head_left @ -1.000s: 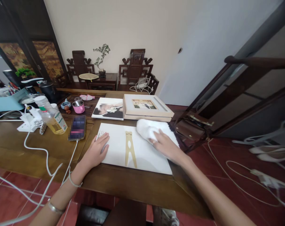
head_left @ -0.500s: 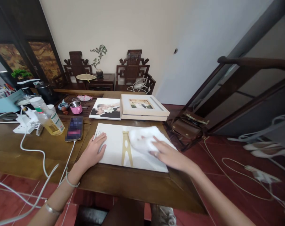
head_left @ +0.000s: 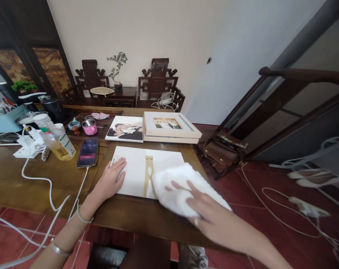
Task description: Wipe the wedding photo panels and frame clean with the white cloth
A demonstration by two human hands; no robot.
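Note:
A white flat panel (head_left: 133,170), with a tan easel-like strip (head_left: 149,168) down its middle, lies on the wooden table. My left hand (head_left: 111,178) rests on the panel's left edge, fingers stretched out and holding nothing. Over the panel's near right part, my right hand (head_left: 203,205) presses on a white fluffy cloth (head_left: 172,181), its fingers partly sunk into it. The cloth covers the lower right of the panel and hangs past its near edge.
Behind the panel are a photo panel (head_left: 124,129) and a framed picture (head_left: 172,127). To the left lie a phone (head_left: 87,152) on a cable, a bottle of yellow liquid (head_left: 61,144), a power strip (head_left: 26,147) and a pink cup (head_left: 89,127). A brown bag (head_left: 222,149) sits beyond the table's right side.
My right hand has swept the cloth toward me and slightly right, from the panel's upper right to its near edge. My left hand stays in place on the panel.

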